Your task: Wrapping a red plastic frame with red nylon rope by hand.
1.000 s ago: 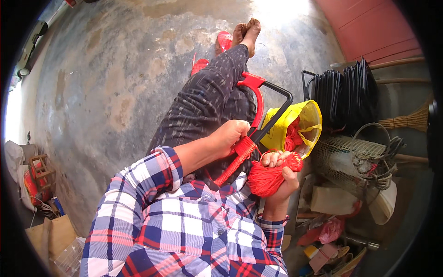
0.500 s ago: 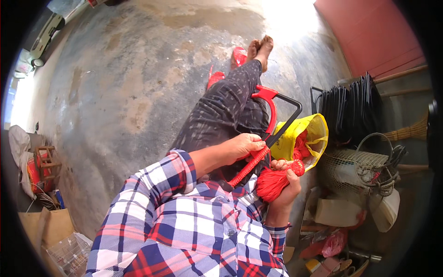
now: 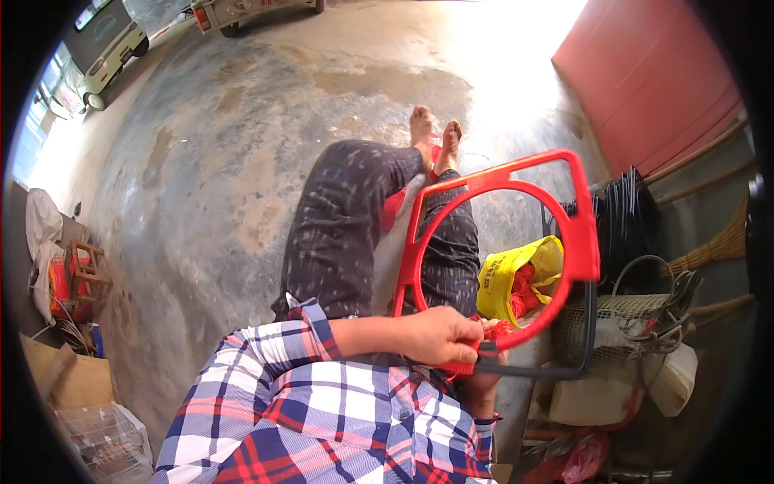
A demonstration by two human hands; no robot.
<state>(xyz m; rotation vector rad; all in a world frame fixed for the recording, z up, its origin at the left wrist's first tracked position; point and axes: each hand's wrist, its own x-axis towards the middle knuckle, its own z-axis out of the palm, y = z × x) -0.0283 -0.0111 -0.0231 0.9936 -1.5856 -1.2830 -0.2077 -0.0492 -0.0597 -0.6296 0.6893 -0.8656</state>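
Observation:
A red plastic frame (image 3: 581, 242) with a large round opening stands tilted over my lap. A black bent bar (image 3: 590, 327) runs along its right and lower side. My left hand (image 3: 439, 335) is closed on the frame's lower edge, by the black bar's end. My right hand (image 3: 487, 382) is just beyond, mostly hidden behind the frame and bar. Part of a red cord bundle (image 3: 497, 329) shows at its fingers; how it grips the bundle is largely covered.
A yellow bag (image 3: 501, 282) with red cord inside stands beside my right leg. Farther right are a stack of black frames (image 3: 627, 214), a wire basket (image 3: 621, 323) and a straw broom (image 3: 717, 242). A wooden stool (image 3: 87, 270) is at left; vehicles stand at the back.
The red frame has turned to show its round opening and come up across my lap. My left hand has shifted lower, and my right hand is now mostly covered. My legs have moved apart.

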